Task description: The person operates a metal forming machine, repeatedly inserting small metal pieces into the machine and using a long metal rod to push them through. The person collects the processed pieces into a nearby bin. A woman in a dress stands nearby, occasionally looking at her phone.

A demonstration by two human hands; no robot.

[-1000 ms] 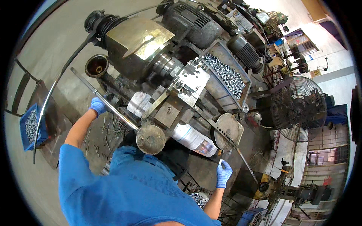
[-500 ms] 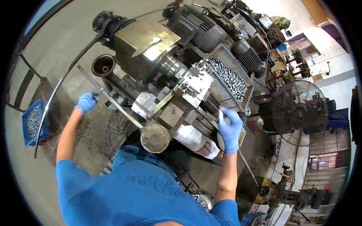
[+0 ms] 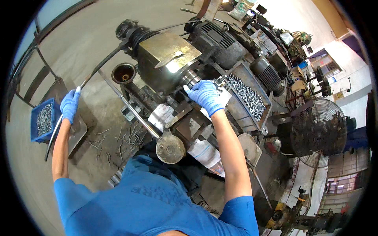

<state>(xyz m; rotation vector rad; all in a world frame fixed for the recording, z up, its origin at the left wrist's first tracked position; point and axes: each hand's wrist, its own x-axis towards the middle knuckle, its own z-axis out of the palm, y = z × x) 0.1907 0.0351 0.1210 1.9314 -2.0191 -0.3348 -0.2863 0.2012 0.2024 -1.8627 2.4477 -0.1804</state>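
Hiding an unreadable grip, the right hand (image 3: 204, 96) sits by the spindle (image 3: 190, 78); the left hand (image 3: 70, 104) clasps a bar (image 3: 102, 64).

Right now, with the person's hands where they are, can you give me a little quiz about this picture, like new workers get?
1. True or false: the right hand is bare.

2. What colour is the bin at the far left?
A) red
B) blue
C) yellow

3. Fill in the missing word: the ____ hand is at the long, curved bar.

Key:
1. False; it wears a blue glove.
2. B, blue.
3. Left; that is the left hand.
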